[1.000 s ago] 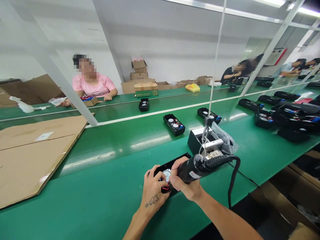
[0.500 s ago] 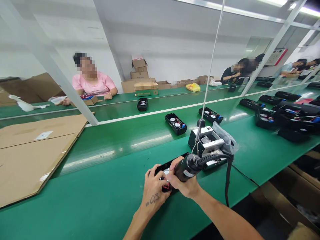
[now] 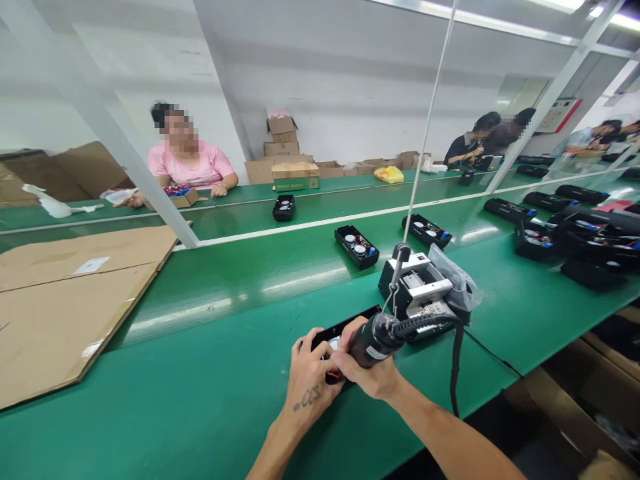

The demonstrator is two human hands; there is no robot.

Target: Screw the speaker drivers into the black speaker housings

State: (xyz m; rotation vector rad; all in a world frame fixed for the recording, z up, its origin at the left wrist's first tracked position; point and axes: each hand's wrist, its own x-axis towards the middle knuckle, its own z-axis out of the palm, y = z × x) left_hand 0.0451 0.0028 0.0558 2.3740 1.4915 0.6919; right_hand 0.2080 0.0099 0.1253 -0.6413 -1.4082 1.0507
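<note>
In my right hand (image 3: 367,367) is a black electric screwdriver (image 3: 375,341), tilted, with its thick cable leading off to the right and a hook and cord holding it from above. Its tip is hidden behind my fingers, inside a black speaker housing (image 3: 373,312) lying on the green bench. My left hand (image 3: 310,373) grips the near left side of that housing, fingers bent over its rim. Between the hands part of a round white speaker (image 3: 334,344) and a bit of red wire show. Just behind stands a white and black screw feeder (image 3: 425,287) with a clear plastic bag on it.
Open housings with speakers (image 3: 357,247) rest on the green belt (image 3: 240,267) beyond. More black housings (image 3: 590,233) are piled at the right. Flattened cardboard (image 3: 85,307) covers the left. A white frame post (image 3: 145,180) slants up; co-workers sit across the line.
The view has shifted slightly, so everything sits a little further right. Both hands stay at the housing, and the screwdriver keeps nearly the same pose.
</note>
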